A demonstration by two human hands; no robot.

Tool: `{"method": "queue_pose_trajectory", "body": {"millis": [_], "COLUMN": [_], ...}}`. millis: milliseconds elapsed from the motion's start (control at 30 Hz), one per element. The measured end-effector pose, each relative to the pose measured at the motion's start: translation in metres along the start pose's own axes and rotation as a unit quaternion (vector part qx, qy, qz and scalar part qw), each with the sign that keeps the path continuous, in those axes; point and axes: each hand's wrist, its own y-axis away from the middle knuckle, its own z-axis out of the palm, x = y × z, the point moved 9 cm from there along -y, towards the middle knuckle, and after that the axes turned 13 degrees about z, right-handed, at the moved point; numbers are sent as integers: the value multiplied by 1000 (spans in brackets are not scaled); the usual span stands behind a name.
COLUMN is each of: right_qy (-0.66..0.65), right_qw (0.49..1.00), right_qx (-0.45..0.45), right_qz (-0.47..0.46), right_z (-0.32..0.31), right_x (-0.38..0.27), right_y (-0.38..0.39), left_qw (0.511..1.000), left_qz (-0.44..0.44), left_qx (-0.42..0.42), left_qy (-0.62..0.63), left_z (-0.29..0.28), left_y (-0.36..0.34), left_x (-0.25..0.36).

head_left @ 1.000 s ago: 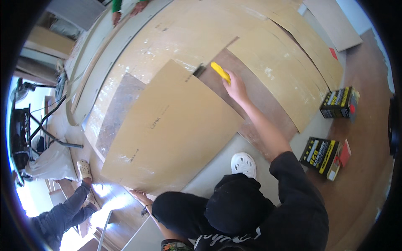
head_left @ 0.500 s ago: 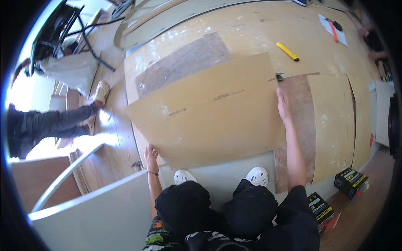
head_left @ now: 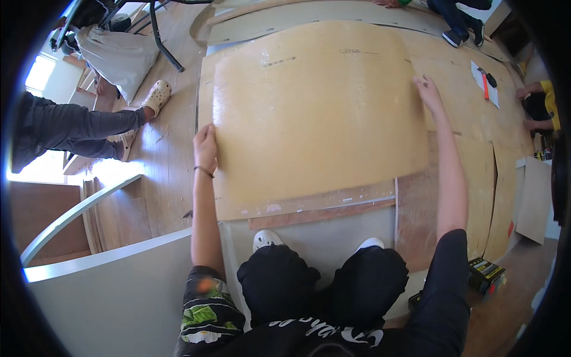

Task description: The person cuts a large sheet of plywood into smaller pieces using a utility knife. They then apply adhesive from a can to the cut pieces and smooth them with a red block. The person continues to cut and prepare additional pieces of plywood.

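Note:
A large, thin tan sheet [head_left: 315, 113] lies slightly bowed in front of me, with faint handwritten marks and a glossy left portion. My left hand [head_left: 206, 149] grips its left edge, the fingers wrapped at the rim. My right hand [head_left: 429, 95] holds the upper part of its right edge with curled fingers. Reddish-brown boards [head_left: 416, 220] show below and right of it. A white paper [head_left: 479, 77] with a red-handled tool [head_left: 485, 89] lies beyond my right hand. The yellow tool from earlier is out of sight.
A co-worker's legs [head_left: 89, 125] are at left, beside a pale sack [head_left: 113, 53] and metal-legged stand [head_left: 163, 44]. Other people [head_left: 538, 104] work at right and far top [head_left: 452, 18]. A curved white panel [head_left: 107, 285] stands lower left, a black box [head_left: 485, 273] lower right.
The yellow tool left my right hand and was lying on the boards; it is now hidden. Both hands have shifted the tan sheet forward, away from me, uncovering board strips near my feet.

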Motion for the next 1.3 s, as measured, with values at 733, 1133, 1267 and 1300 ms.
{"method": "queue_pose_trajectory", "body": {"millis": [733,1133,1267,1300], "right_qy": [-31,44,293,264], "right_qw": [723,850,894,886], "right_qx": [-117,-185,-19,-1], "right_qz": [-680,-492,-338,-382], "right_z": [203,305,345,350], "right_x": [-153,-243,-237,-246], "right_y": [444,390,315,316], "left_qw": [961,942,961,965], "left_qz": [-130,-141,-113,-93], "left_qx": [-157,-124,-79,-81], "left_qy": [187,280,240,233], "left_z": [7,5,15,19], "left_y": [44,66,89,91], "left_x": [-47,-62,-64,-62]}}
